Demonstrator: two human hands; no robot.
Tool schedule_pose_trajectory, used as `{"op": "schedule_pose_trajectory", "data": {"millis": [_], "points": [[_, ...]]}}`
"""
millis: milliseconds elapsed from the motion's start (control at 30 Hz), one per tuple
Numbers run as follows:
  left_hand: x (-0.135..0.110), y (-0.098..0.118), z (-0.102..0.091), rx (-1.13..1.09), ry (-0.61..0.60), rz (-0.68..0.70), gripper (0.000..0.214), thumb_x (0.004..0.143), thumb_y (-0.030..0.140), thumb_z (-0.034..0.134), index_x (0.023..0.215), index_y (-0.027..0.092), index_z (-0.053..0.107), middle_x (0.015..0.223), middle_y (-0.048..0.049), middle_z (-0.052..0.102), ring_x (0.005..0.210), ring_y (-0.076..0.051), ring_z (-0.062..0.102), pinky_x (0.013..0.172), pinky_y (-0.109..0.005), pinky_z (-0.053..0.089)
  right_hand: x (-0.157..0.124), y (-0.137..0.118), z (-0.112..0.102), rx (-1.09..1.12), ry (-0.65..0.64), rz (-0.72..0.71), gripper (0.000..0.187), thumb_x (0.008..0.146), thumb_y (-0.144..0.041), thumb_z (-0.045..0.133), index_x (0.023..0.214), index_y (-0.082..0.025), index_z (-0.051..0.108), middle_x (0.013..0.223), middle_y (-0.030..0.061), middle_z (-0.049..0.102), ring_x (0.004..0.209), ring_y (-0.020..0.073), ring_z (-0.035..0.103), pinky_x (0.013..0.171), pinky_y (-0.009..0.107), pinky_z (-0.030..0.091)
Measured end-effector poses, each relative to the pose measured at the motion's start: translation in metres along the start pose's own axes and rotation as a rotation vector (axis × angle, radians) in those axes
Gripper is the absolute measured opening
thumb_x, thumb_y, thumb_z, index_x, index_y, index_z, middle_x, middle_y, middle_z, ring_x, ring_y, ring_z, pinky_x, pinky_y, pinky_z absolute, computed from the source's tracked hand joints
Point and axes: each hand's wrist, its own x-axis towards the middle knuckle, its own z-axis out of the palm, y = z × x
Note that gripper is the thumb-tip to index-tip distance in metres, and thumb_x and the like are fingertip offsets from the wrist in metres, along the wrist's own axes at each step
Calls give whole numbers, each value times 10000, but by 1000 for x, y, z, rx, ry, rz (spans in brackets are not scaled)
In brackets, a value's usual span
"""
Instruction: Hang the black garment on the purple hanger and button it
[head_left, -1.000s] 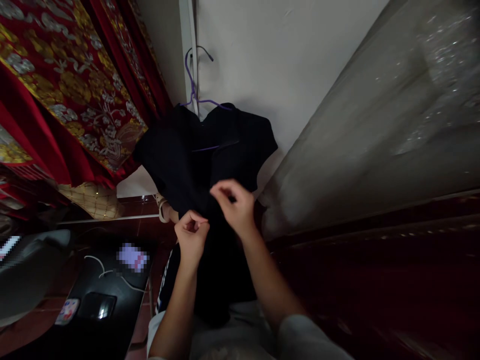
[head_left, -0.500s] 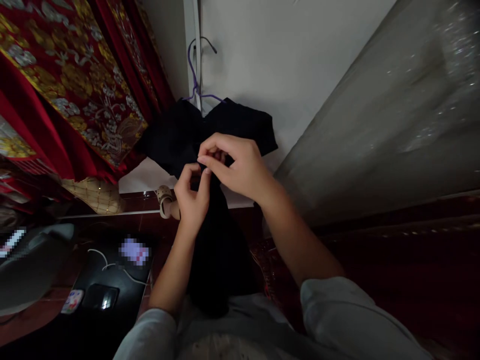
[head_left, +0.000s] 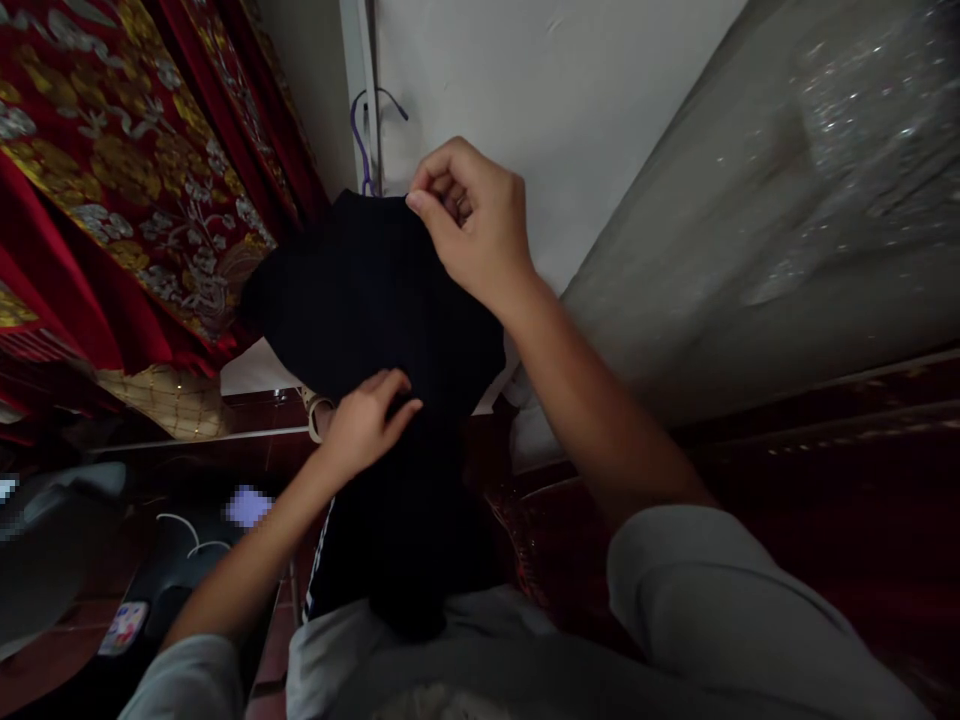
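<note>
A black garment (head_left: 360,300) hangs on a purple wire hanger (head_left: 360,140) hooked on a white wall edge. My right hand (head_left: 469,225) is raised to the garment's top by the collar, fingers pinched shut on the black cloth. My left hand (head_left: 365,425) rests lower on the garment's front, fingers curled against the fabric near its middle. The garment's lower part drops into shadow in front of my body.
Red curtains with gold flowers (head_left: 127,170) hang at the left. A grey glittery sheet (head_left: 750,220) slopes at the right. A dark low table (head_left: 187,560) at lower left bears a white cable, a phone and a small packet. A beige sandal (head_left: 315,410) lies behind the garment.
My right hand has risen from the garment's middle to its collar. My left hand dropped from the pinch near the chest to lie lower on the front.
</note>
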Motion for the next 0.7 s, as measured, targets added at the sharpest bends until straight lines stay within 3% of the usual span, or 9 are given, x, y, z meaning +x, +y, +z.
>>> {"op": "schedule_pose_trajectory", "data": {"millis": [133, 167, 233, 300, 367, 467, 567, 700], "points": [[67, 13, -57, -177, 317, 111, 348, 930, 315, 747, 1261, 257, 657, 961, -41, 696, 856, -204, 668, 813, -324, 505, -13, -13, -4, 29, -65, 22, 384, 1024, -587, 527, 986, -218, 626, 851, -15, 607, 835, 127, 646, 844, 303, 547], [84, 15, -69, -202, 381, 127, 366, 903, 338, 787, 1242, 257, 676, 936, -32, 691, 851, -204, 659, 829, -330, 501, -16, -15, -4, 33, -75, 27, 360, 1021, -572, 547, 989, -223, 627, 857, -13, 612, 837, 132, 643, 846, 305, 548], [113, 16, -86, -175, 389, 180, 292, 875, 370, 822, 1116, 231, 732, 890, -32, 687, 834, -201, 636, 847, -343, 488, -19, -17, -4, 38, -82, 40, 317, 1021, -543, 567, 1001, -233, 630, 853, -7, 618, 835, 145, 638, 845, 310, 545], [130, 17, -92, -57, 322, 252, 199, 910, 389, 781, 967, 201, 748, 865, -46, 687, 835, -208, 628, 855, -361, 475, -23, -17, -1, 37, -83, 54, 294, 1023, -525, 569, 1012, -239, 639, 818, -5, 616, 814, 154, 635, 833, 310, 538], [134, 17, -88, 25, 276, 292, 245, 940, 425, 739, 881, 188, 728, 836, -53, 677, 845, -223, 637, 855, -373, 471, -27, -14, 3, 31, -93, 67, 283, 1022, -512, 572, 1019, -241, 653, 771, -8, 612, 780, 157, 636, 813, 303, 523], [131, 11, -77, -3, 312, 286, 352, 929, 535, 729, 860, 191, 694, 786, -39, 644, 837, -222, 642, 830, -360, 472, -36, -8, 14, 29, -109, 75, 249, 1030, -458, 563, 1048, -242, 684, 785, -3, 655, 763, 158, 653, 781, 291, 490], [137, -19, -86, -46, 428, 264, 407, 948, 597, 674, 898, 193, 660, 772, -15, 612, 795, -173, 605, 778, -323, 458, -51, 0, 30, -6, -151, 36, 223, 1041, -373, 534, 1083, -244, 711, 890, 12, 726, 787, 163, 678, 746, 288, 453], [155, -105, -143, -161, 673, 251, 478, 973, 649, 555, 890, 178, 563, 684, 50, 469, 634, -79, 432, 660, -271, 388, -79, 14, 47, -63, -450, -73, 206, 1031, -276, 527, 1062, -245, 728, 867, -1, 755, 750, 157, 680, 677, 277, 398]]}}
